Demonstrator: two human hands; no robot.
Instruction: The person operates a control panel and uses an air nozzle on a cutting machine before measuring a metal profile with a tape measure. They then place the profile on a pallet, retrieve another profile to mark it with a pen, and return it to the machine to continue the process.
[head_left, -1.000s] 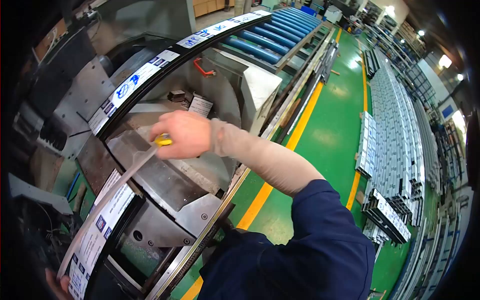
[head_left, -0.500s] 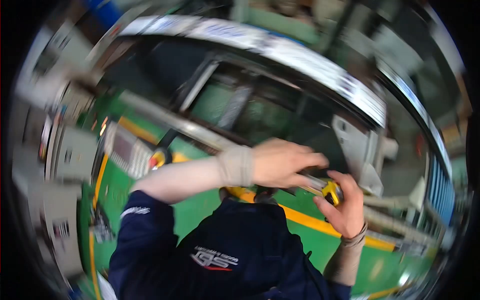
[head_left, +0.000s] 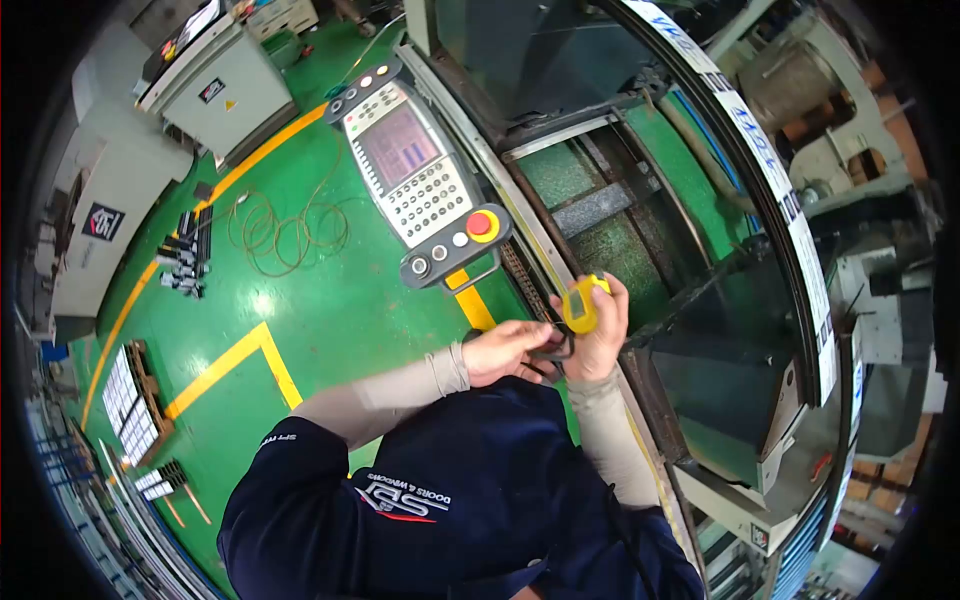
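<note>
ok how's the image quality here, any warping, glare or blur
Head view: strong fisheye bending, the long profile curving, corners black; head view: soft glare on the green floor; head view: little blur, the yellow tape measure clearly outlined, though text on the control panel's screen is too small to read.

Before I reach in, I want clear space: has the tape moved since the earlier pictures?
Yes: the tape has come back from beyond the machine rail to roughly the rail itself, nearer the person's chest.
</note>
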